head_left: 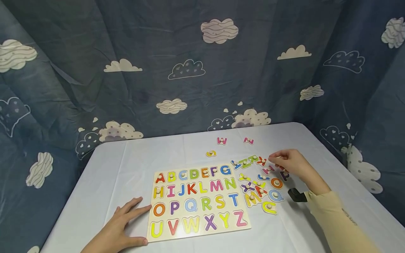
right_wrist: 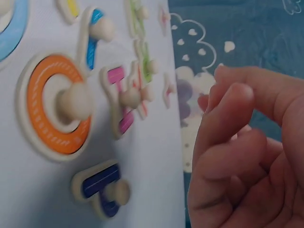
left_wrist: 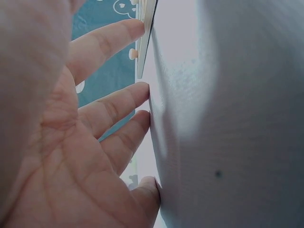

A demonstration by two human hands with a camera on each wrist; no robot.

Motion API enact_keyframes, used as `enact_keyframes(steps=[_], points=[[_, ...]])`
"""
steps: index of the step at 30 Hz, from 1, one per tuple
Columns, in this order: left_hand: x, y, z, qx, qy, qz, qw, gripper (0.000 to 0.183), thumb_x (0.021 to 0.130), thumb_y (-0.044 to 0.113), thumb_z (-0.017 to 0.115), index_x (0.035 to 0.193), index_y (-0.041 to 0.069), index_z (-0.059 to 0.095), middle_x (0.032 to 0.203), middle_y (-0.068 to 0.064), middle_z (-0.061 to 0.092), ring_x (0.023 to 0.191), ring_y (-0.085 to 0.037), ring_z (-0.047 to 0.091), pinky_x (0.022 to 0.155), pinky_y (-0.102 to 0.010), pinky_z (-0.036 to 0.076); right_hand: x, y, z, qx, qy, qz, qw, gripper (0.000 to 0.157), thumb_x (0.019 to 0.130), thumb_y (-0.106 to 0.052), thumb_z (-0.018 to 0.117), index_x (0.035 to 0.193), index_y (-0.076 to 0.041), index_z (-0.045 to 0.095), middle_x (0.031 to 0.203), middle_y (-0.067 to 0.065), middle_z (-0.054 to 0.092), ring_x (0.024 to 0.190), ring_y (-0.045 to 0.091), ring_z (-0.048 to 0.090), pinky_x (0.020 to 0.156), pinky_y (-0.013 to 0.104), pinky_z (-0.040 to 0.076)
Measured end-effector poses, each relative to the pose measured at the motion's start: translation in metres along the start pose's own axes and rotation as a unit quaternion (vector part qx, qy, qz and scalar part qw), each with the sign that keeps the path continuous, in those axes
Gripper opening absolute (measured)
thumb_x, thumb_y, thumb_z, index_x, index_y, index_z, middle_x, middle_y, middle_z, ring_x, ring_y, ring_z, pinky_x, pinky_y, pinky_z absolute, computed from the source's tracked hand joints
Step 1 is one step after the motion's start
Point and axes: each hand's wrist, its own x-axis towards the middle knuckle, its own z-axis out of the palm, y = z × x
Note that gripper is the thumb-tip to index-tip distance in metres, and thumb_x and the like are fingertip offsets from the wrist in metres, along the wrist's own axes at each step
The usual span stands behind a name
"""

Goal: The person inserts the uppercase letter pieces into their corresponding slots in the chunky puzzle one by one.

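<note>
A wooden alphabet board (head_left: 199, 236) lies on the table, with knobbed letters A to H in its upper slots. My left hand (head_left: 118, 225) is at its left edge, fingers spread, index fingertip and thumb right at the edge. In the left wrist view the fingertips (left_wrist: 142, 90) rest along the white cloth. Over the loose letters hovers my right hand (head_left: 291, 162), fingers loosely bent and thumb near the index finger, nothing visible between them. Below it are a pink letter I (right_wrist: 118, 99), a purple letter P (right_wrist: 102, 183) and an orange letter O (right_wrist: 35, 102).
Several other knobbed letters lie right of the board, among them a blue Q (head_left: 275, 195), a yellow U (head_left: 269, 208) and an orange M (head_left: 252, 200). A yellow S (head_left: 211, 153) and a pink W (head_left: 222, 141) lie behind it. A cloud-patterned curtain (head_left: 152, 88) surrounds the table.
</note>
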Motion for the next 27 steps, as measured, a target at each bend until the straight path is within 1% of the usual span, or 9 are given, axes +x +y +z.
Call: enact_keyframes(steps=[3, 5, 10, 15, 23, 27], points=[[-0.001, 0.0, 0.0, 0.002, 0.003, -0.001, 1.0, 0.094, 0.063, 0.058, 0.097, 0.149, 0.036, 0.064, 0.167, -0.016, 0.043, 0.154, -0.055, 0.037, 0.121, -0.086, 0.013, 0.002, 0.006, 0.002, 0.002, 0.003, 0.023, 1.0, 0.043, 0.105, -0.028, 0.07, 0.13, 0.007, 0.067, 0.083, 0.004, 0.066, 0.075, 0.018, 0.058, 0.061, 0.028, 0.054], [-0.001, 0.0, 0.001, 0.002, 0.003, 0.001, 1.0, 0.094, 0.064, 0.059, 0.096, 0.149, 0.036, 0.064, 0.167, -0.016, 0.043, 0.154, -0.054, 0.037, 0.121, -0.086, 0.012, 0.002, 0.009, 0.004, -0.005, 0.008, 0.037, 0.999, 0.042, 0.104, -0.028, 0.071, 0.127, 0.007, 0.068, 0.081, 0.003, 0.066, 0.074, 0.018, 0.058, 0.061, 0.028, 0.052], [-0.002, 0.001, 0.001, 0.001, 0.006, 0.0, 1.0, 0.094, 0.064, 0.061, 0.096, 0.149, 0.034, 0.065, 0.167, -0.017, 0.043, 0.154, -0.054, 0.036, 0.122, -0.086, 0.011, 0.005, 0.015, 0.01, -0.046, 0.011, 0.056, 0.997, 0.039, 0.099, -0.031, 0.076, 0.116, 0.005, 0.071, 0.076, 0.002, 0.063, 0.071, 0.019, 0.057, 0.06, 0.03, 0.048], [-0.004, 0.001, 0.0, 0.007, 0.011, -0.001, 0.9999, 0.094, 0.064, 0.062, 0.095, 0.149, 0.035, 0.065, 0.167, -0.016, 0.043, 0.155, -0.053, 0.036, 0.122, -0.086, 0.012, 0.006, 0.015, 0.017, -0.076, 0.003, 0.071, 0.995, 0.037, 0.096, -0.032, 0.079, 0.108, 0.003, 0.072, 0.073, 0.003, 0.06, 0.07, 0.02, 0.057, 0.06, 0.031, 0.048], [-0.003, 0.002, -0.001, 0.029, 0.017, -0.002, 0.9994, 0.095, 0.063, 0.066, 0.094, 0.149, 0.037, 0.064, 0.169, -0.011, 0.044, 0.159, -0.048, 0.034, 0.125, -0.083, 0.013, 0.008, 0.011, 0.022, -0.085, 0.005, 0.078, 0.993, 0.032, 0.096, -0.027, 0.08, 0.102, 0.003, 0.071, 0.075, 0.006, 0.061, 0.069, 0.019, 0.057, 0.059, 0.03, 0.049], [-0.001, 0.003, -0.001, 0.039, 0.029, 0.008, 0.9988, 0.094, 0.063, 0.067, 0.094, 0.148, 0.038, 0.065, 0.168, -0.011, 0.045, 0.159, -0.047, 0.036, 0.125, -0.083, 0.015, 0.01, 0.01, 0.022, -0.093, 0.004, 0.07, 0.993, 0.031, 0.096, -0.026, 0.078, 0.101, 0.004, 0.071, 0.076, 0.007, 0.062, 0.068, 0.019, 0.057, 0.058, 0.03, 0.049]])
